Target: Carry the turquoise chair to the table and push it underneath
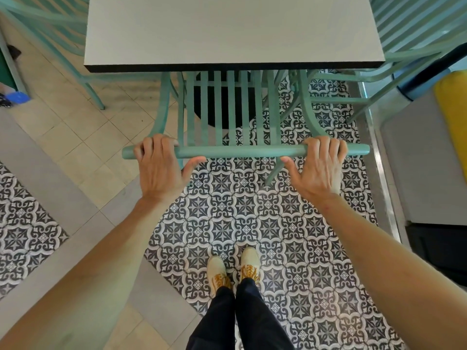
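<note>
Your left hand (158,164) and right hand (319,166) clamp the turquoise chair (242,150) by its top rail; its seat sits under the table (227,29); judged rigid, moderately light, smooth-painted; that rail suits pushing.

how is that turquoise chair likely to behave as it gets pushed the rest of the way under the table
The turquoise chair looks rigid: slatted back and solid top rail, so it should move as one piece. With the left hand and right hand spread wide on the rail, it probably tracks straight. Pushed from that high, the legs may catch on tile joints and tip it slightly.
</note>
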